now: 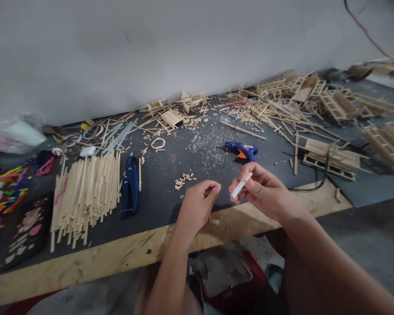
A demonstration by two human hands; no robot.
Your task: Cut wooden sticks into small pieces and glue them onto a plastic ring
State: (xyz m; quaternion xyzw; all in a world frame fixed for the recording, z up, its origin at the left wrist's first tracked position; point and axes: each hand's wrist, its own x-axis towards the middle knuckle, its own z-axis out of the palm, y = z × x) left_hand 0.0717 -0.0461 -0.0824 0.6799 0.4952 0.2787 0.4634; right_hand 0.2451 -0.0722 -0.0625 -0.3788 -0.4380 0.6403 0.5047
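holding a short white-faced piece [239, 188] between thumb and fingers, the right hand [269, 192] is closed on it above the near side of the dark table [160, 192]. the left hand [198, 203], just left of it, has its fingertips drawn together; nothing shows there, though i cannot tell about something tiny. cut wooden bits [184, 178] lie beyond the left hand, a blue glue gun [244, 151] beyond the right. the step seems to be close handwork on that piece, calling for a steady pinch.
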